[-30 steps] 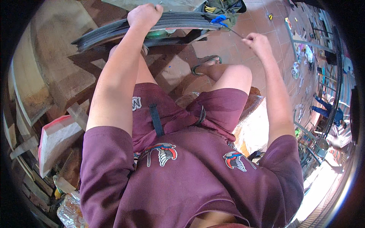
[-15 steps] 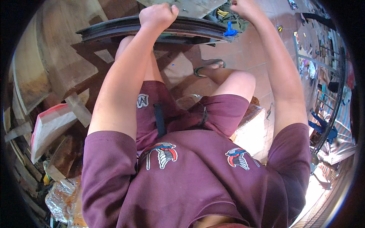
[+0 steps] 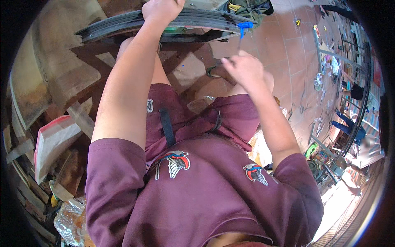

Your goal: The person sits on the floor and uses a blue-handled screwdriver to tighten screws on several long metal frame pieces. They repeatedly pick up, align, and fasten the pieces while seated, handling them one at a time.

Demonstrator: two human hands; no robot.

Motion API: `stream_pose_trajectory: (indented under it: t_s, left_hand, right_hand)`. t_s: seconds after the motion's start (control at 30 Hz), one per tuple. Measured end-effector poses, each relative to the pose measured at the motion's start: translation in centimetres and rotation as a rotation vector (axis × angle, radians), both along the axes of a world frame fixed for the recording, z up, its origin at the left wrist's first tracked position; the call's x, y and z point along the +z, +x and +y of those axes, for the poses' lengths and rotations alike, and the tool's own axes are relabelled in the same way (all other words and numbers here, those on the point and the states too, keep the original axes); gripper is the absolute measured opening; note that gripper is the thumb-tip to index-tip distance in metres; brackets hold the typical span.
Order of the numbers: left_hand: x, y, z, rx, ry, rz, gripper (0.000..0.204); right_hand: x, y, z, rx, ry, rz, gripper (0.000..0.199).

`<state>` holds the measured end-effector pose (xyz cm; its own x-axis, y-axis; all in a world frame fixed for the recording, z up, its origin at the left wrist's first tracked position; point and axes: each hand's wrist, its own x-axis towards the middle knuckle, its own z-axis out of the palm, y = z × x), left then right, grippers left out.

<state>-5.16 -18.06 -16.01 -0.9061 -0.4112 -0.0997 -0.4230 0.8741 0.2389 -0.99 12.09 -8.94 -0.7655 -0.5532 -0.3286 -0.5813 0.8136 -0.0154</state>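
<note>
My left hand [image 3: 161, 10] is closed in a fist at the top edge, over a bundle of long dark grooved bars [image 3: 111, 28]. What it grips, if anything, is hidden. The bars lie across in front of my knees. My right hand [image 3: 245, 72] is closed around the lower end of a thin grey rod [image 3: 239, 43] above my right knee. At the rod's far end is a blue T-shaped piece [image 3: 245, 25], overlapping the right end of the bars; I cannot tell whether it touches them.
Brown boards [image 3: 53, 66] lie at the left beside a white slab with a red edge [image 3: 55, 144]. Crumpled clear plastic [image 3: 68, 222] is below it. Dark cloth [image 3: 255, 8] lies beyond the bars. At right are scattered items, a long black bar [image 3: 362, 103] and another person's blue-clad legs [image 3: 349, 125].
My right hand has come down and inward from the top right and now holds the rod. My left hand and the bars have shifted up and slightly left in view.
</note>
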Motion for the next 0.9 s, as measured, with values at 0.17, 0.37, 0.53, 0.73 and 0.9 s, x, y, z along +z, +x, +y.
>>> stream_pose_trajectory:
  t_s: [0.17,0.37,0.53,0.73,0.9]
  left_hand:
    - [0.1,0.5,-0.7,0.038,-0.003,0.002,0.059]
    - [-0.4,1.2,0.0,0.011,-0.005,0.029,0.058]
    - [0.6,2.8,-0.4,0.036,-0.018,0.038,0.057]
    - [-0.6,2.3,-0.4,0.039,-0.026,0.051,0.057]
    - [-0.9,2.2,-0.3,0.024,-0.041,0.111,0.058]
  right_hand:
    - [1.7,-8.1,8.0,-0.266,0.153,0.106,0.052]
    - [0.9,-19.2,4.1,-0.342,-0.558,-0.271,0.047]
    - [0.7,-19.4,-7.6,-0.103,-0.341,-0.499,0.044]
    - [0.4,-9.6,-5.7,0.335,-0.546,0.010,0.032]
    - [0.3,-7.9,-0.5,0.116,-0.654,0.386,0.032]
